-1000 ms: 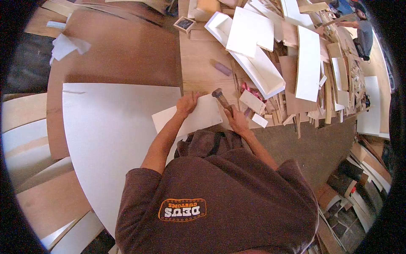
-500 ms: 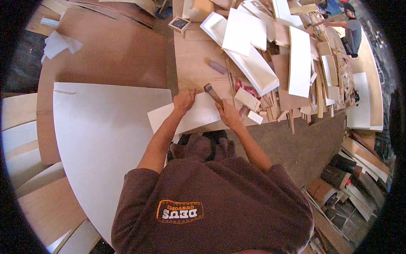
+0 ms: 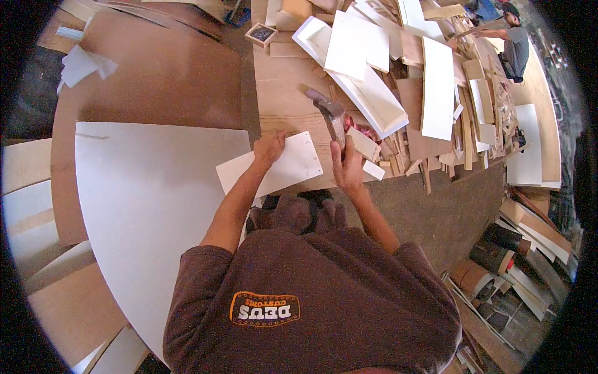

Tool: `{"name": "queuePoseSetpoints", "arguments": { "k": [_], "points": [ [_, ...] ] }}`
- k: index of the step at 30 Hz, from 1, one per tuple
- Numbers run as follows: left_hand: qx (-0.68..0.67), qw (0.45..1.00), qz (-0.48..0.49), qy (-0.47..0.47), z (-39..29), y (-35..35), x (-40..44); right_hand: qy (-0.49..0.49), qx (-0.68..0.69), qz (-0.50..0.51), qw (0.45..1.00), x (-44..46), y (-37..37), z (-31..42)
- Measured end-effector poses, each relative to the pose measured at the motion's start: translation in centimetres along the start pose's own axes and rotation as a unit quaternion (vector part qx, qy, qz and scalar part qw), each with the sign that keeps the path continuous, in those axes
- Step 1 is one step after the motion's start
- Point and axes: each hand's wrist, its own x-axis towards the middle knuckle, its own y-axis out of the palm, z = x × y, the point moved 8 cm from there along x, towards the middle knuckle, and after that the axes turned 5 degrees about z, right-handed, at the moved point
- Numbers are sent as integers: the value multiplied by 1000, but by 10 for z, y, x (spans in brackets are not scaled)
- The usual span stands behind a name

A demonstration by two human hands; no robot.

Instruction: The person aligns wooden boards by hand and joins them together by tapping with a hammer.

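My left hand [image 3: 270,148] is closed on the far edge of a white rectangular board [image 3: 293,167], which lies tilted at the near edge of the wooden workbench [image 3: 280,93]. Small dark spots show at the board's right end. In my right hand [image 3: 349,167] is the handle of a hammer [image 3: 330,113], raised to the right of the board, its head toward the upper left and apart from the board. Close by the hammer lie a small wood block [image 3: 364,144] and something pink-red, partly covered.
A long white tray-like piece [image 3: 374,103] and heaped wood scraps cover the bench's right side. A small box [image 3: 261,35] of dark bits stands at the back. Large white [image 3: 156,206] and brown [image 3: 168,75] panels lie left. Another person [image 3: 514,47] is at the upper right.
The hammer has lifted away from the board and tipped to the right with my right hand, uncovering the board's right end. My left hand still holds the board. The view has shifted slightly.
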Motion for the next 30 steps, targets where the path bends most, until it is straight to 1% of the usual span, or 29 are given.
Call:
{"name": "queuePoseSetpoints", "arguments": {
  "k": [2,4,5,7,8,10,11,12,14,16,17,19,23,25,26,28,29,30],
  "points": [
    [-2,1000,-7,-2,-1,-5,-3,-8,8,-4,1000,-5,2,-2],
    [-24,1000,-19,4,-3,-10,-5,17,-8,29,999,-8,22,-28],
    [-23,1000,-20,6,-4,-12,-5,17,-7,27,999,-11,29,-41],
    [-6,1000,-11,-3,-1,-5,-2,-22,-56,42,997,-22,37,-56],
    [-6,1000,-12,-2,2,-3,-1,-22,-57,41,997,-27,34,-61],
    [19,998,-31,53,10,6,0,72,-47,152,985,-41,43,-77],
    [19,998,-30,56,19,14,2,75,-47,150,985,-48,41,-76],
    [2,998,-69,15,40,20,6,60,-42,133,988,-54,38,-73],
    [-15,994,-106,-22,54,15,5,46,-37,113,992,-61,35,-70],
    [-18,995,-74,-68,58,3,-1,107,-2,144,984,-69,44,-79],
    [-20,994,-63,-82,58,-2,-3,107,-3,143,984,-71,46,-79],
    [-23,988,-88,-121,58,-12,-7,77,-13,137,987,-75,49,-75],
    [-20,987,-88,-135,52,-23,-13,56,-32,125,990,-74,53,-62],
    [-36,987,-95,-125,48,-27,-17,94,-59,126,986,-72,36,-37],
    [-36,987,-93,-124,49,-26,-16,96,-58,126,986,-73,29,-25],
    [-42,988,-79,-128,51,-21,-12,124,29,90,988,-72,14,-13],
    [-42,988,-80,-127,52,-20,-10,124,29,89,988,-75,19,-19],
    [-36,988,-75,-130,53,-20,-9,74,46,15,996,-79,18,-24]
  ]
}}
